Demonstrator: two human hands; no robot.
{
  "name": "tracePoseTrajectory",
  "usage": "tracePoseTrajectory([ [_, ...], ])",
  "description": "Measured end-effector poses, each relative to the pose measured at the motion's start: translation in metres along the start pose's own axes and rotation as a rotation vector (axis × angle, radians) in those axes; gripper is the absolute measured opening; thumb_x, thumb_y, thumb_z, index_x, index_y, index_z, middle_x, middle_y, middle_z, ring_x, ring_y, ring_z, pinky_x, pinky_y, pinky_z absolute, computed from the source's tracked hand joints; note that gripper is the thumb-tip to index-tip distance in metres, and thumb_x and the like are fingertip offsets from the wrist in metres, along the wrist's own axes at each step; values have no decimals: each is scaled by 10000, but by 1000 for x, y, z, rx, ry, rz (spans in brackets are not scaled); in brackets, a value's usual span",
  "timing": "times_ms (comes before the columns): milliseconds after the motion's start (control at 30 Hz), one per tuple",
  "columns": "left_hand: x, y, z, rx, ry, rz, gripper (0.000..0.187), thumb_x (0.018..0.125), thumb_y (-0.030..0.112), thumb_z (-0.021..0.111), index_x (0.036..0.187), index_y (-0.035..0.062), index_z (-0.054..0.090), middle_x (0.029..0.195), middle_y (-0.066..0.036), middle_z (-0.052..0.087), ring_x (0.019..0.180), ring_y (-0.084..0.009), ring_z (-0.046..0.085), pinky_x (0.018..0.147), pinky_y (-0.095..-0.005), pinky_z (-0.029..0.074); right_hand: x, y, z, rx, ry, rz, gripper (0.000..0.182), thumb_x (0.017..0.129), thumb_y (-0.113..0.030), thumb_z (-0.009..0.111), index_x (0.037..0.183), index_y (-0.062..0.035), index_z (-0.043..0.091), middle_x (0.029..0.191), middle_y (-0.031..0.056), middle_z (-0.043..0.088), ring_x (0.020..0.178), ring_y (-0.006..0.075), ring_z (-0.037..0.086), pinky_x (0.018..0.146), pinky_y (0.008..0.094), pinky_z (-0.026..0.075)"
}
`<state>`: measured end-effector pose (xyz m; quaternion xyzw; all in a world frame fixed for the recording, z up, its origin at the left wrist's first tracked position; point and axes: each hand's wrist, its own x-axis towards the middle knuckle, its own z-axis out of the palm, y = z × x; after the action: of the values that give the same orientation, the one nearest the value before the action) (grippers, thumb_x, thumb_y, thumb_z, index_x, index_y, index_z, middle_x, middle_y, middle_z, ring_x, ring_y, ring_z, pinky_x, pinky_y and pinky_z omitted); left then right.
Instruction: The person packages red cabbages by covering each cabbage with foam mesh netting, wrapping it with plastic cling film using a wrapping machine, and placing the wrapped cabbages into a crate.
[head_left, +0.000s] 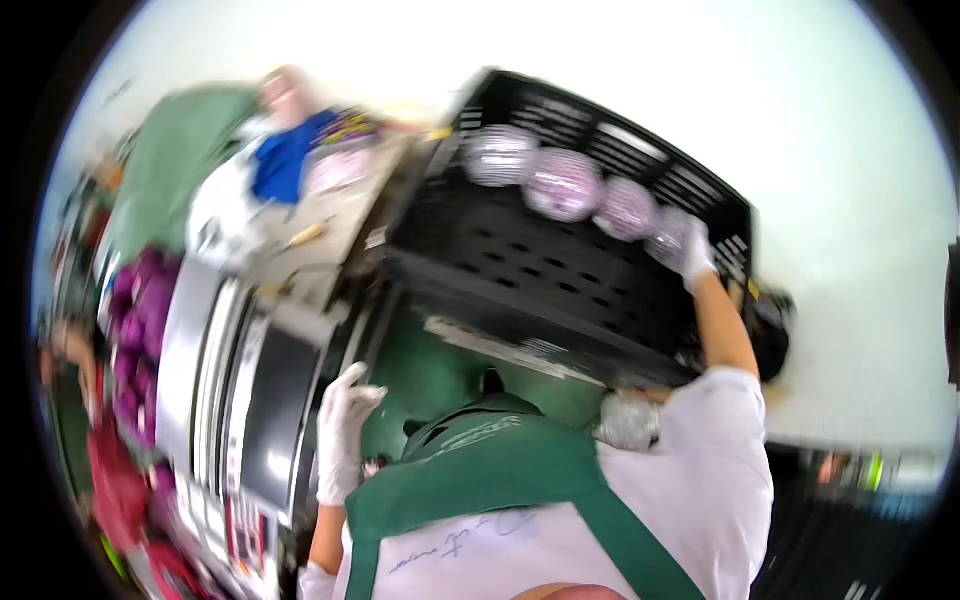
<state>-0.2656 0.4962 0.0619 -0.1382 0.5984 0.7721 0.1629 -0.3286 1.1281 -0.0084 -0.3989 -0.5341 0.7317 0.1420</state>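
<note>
- Right hand [688, 248], gloved, is up at the far rim of the crate [520, 270], laid over the end cabbage [668, 232]. The fingers look draped over the wrap, but the blur hides whether they actually close on it.
- That cabbage sits last in a row of four wrapped cabbages [565, 183], all lined along the crate's high edge and touching one another.
- Risk one: the crate looks tilted. Nudge the end cabbage and, in my view, its neighbours could roll down or off the rim.
- Risk two: slick film under a glove. A loose hold could slip and the cabbage would drop into the crate or over the edge.
- Left hand [345, 430], also gloved, is down by the machine [215, 360], fingers close together and a little bent, thumb apart, holding nothing. I can't tell if it touches the metal.
- Risk three: that hand is well apart from the crate, so it does nothing to steady it. If the crate shifts under the long reach, nothing backs it up.
- Risk four: another wrapped ball [627, 420] sits just beside the apron [480, 470], under the crate's near edge. A lean forward could knock it loose.
- A purple pile [140, 310] lies beyond the machine, well clear.
</note>
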Motion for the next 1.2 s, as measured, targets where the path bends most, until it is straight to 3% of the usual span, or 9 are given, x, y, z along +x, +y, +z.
tracePoseTrajectory([
  [33, -7, -2, -9, -38, 24, -16, 409, 993, 308, 479, 1265, 7, 534, 930, -77, 662, 966, -180, 636, 922, -312, 469, -19, -16, 16, -528, 322, -109, 562, 902, -500, 479, 1230, -55, 579, 1118, 108, 645, 955, 251, 623, 864, 373, 496],
  [133, -20, -7, -46, -36, 91, 22, 403, 1005, 310, 462, 1286, 27, 522, 976, -69, 647, 970, -171, 625, 943, -322, 462, -26, -49, 70, -1310, 452, -574, 403, 827, -177, 572, 1199, -31, 627, 1126, 224, 640, 1040, 351, 617, 934, 393, 481],
  [167, -25, -4, -57, -67, 125, 22, 393, 1008, 310, 458, 1281, 38, 530, 1012, -72, 645, 967, -157, 625, 945, -314, 463, -17, -49, 85, -1147, 347, -954, 374, 813, -104, 556, 1161, 4, 639, 1123, 230, 635, 1039, 357, 611, 937, 404, 474],
  [333, -41, 19, -125, -16, 162, 267, 368, 991, 239, 482, 1300, 40, 508, 1077, -87, 632, 1038, -167, 604, 980, -322, 429, -161, -47, 293, -905, -157, -1580, 350, 868, -11, 494, 1206, 38, 573, 1254, 216, 557, 1209, 354, 486, 1071, 427, 329],
  [467, -58, 52, -206, 95, 174, 455, 372, 968, 198, 539, 1303, 39, 509, 1081, -61, 632, 1033, -127, 582, 976, -288, 405, -305, 50, 417, -549, -700, -1136, 306, 884, 13, 471, 1164, 1, 593, 1281, 148, 517, 1250, 278, 440, 1084, 395, 310],
  [533, -60, 73, -246, 69, 285, 481, 375, 953, 169, 569, 1302, 42, 519, 1122, -52, 614, 1042, -115, 566, 979, -280, 401, -328, 101, 449, -798, -850, -1325, 292, 889, 13, 479, 1160, -5, 586, 1284, 142, 512, 1274, 255, 425, 1081, 376, 315],
  [700, -10, 133, -364, 152, 496, 607, 608, 882, 218, 680, 1401, 63, 403, 1320, -123, 492, 1167, -188, 505, 1003, -317, 403, -283, 215, 482, -720, -862, -523, 224, 907, -12, 497, 1110, -3, 591, 1133, 99, 596, 1101, 209, 541, 999, 325, 390],
  [933, 171, 206, -446, 219, 688, 384, 1210, 664, 554, 786, 1504, 28, 92, 1452, -311, 286, 1348, -407, 329, 1088, -441, 318, -310, 148, 593, -681, -1023, -967, 220, 893, -7, 516, 1079, -16, 632, 1148, 111, 607, 1152, 238, 521, 1015, 341, 375],
  [1200, 289, 228, -412, 685, 1184, -98, 1188, 551, 562, 840, 1491, 246, 186, 1449, -246, 271, 1364, -509, 189, 961, -717, 326, -253, 157, 778, -777, -1121, -1314, 168, 843, -74, 567, 970, -45, 673, 1036, 156, 646, 1057, 295, 581, 947, 369, 428],
])
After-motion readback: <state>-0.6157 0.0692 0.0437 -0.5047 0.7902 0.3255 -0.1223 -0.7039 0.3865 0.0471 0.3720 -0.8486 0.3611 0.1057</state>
